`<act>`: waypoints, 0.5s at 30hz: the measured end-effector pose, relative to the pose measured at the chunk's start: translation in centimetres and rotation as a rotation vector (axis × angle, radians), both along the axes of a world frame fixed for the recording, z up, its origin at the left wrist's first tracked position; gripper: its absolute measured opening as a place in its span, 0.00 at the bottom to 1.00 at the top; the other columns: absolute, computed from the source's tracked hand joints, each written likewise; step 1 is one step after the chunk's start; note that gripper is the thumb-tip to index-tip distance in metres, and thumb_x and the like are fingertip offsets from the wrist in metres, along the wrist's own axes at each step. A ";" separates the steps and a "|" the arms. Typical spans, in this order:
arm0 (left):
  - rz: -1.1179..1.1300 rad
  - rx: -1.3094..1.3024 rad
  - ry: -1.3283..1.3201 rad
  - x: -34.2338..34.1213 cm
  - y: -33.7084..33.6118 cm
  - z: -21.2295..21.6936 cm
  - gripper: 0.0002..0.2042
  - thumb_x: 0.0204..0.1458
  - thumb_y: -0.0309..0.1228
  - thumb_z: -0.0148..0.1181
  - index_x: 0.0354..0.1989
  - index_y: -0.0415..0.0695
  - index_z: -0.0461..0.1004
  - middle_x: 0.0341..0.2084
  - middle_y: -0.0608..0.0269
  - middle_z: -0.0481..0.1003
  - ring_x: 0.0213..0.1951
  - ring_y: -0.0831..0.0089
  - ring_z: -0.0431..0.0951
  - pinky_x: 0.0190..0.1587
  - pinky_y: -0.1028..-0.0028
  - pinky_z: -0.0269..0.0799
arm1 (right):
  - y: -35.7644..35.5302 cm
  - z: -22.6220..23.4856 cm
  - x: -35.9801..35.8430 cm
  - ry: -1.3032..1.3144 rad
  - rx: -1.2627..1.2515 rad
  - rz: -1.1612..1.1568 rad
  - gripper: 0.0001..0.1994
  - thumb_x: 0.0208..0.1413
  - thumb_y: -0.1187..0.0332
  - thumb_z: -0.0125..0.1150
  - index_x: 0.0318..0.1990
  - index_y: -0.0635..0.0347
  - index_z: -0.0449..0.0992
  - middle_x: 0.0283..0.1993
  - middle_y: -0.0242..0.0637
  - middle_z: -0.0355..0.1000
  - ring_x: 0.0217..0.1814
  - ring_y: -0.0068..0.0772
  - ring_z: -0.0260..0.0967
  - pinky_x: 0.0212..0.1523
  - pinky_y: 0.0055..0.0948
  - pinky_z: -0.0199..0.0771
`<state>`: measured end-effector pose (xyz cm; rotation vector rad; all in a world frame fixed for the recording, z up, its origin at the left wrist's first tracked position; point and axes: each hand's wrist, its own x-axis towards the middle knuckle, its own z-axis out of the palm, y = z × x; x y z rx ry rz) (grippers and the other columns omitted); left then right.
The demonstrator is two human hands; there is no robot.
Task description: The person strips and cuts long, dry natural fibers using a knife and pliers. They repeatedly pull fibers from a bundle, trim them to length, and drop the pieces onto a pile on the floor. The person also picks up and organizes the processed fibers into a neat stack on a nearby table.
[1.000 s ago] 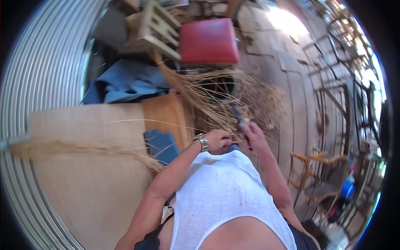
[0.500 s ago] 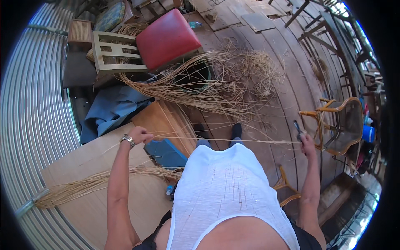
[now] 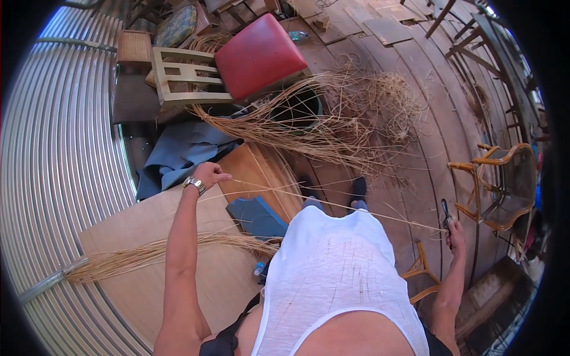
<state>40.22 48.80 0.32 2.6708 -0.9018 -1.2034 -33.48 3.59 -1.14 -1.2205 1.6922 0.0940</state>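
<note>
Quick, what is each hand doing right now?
Left hand: closed, pinching one end of a long cane strand.
Right hand: closed on the strand's other end and a small dark tool.

A dry, pale cane strand (image 3: 332, 203) looked stiff and matt above rough weathered floorboards (image 3: 415, 172), beside ribbed shiny metal sheeting (image 3: 53, 148), a smooth plywood board (image 3: 136, 237) and a glossy red cushion (image 3: 258, 56).

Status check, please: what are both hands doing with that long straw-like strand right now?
Left hand pinching one end of cane strand, arm out. Right hand gripping the other end plus a dark tool. Strand taut across the body. Nothing touching it in between.
</note>
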 end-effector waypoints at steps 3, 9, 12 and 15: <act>0.014 0.011 -0.036 0.3 -0.5 0.2 0.21 0.39 0.49 0.71 0.25 0.41 0.79 0.22 0.57 0.78 0.26 0.65 0.77 0.32 0.68 0.71 | 0.4 -1.1 -1.2 -0.008 -0.001 -0.040 0.12 0.63 0.54 0.50 0.34 0.50 0.65 0.15 0.25 0.59 0.10 0.16 0.53 0.08 0.19 0.51; 0.041 -0.128 -0.584 2.0 -0.1 -1.0 0.19 0.43 0.45 0.68 0.32 0.40 0.78 0.25 0.57 0.78 0.29 0.59 0.77 0.35 0.65 0.71 | 1.4 -1.8 -1.4 0.001 -0.049 -0.134 0.12 0.62 0.54 0.51 0.34 0.49 0.65 0.15 0.25 0.59 0.09 0.17 0.52 0.07 0.20 0.49; 0.111 -0.201 -0.982 2.1 -0.2 -3.5 0.20 0.45 0.42 0.67 0.40 0.40 0.75 0.31 0.52 0.77 0.35 0.54 0.77 0.42 0.62 0.71 | 2.3 -3.0 1.6 -0.065 -0.027 -0.300 0.11 0.61 0.53 0.53 0.35 0.48 0.65 0.15 0.23 0.56 0.10 0.15 0.50 0.07 0.20 0.46; 0.196 -0.366 -0.581 -1.4 -3.4 -6.6 0.22 0.46 0.41 0.66 0.44 0.37 0.73 0.37 0.45 0.76 0.39 0.50 0.76 0.47 0.60 0.70 | 4.9 -3.2 10.5 -0.207 0.025 -0.457 0.10 0.61 0.55 0.53 0.34 0.46 0.66 0.17 0.23 0.57 0.11 0.15 0.50 0.10 0.18 0.46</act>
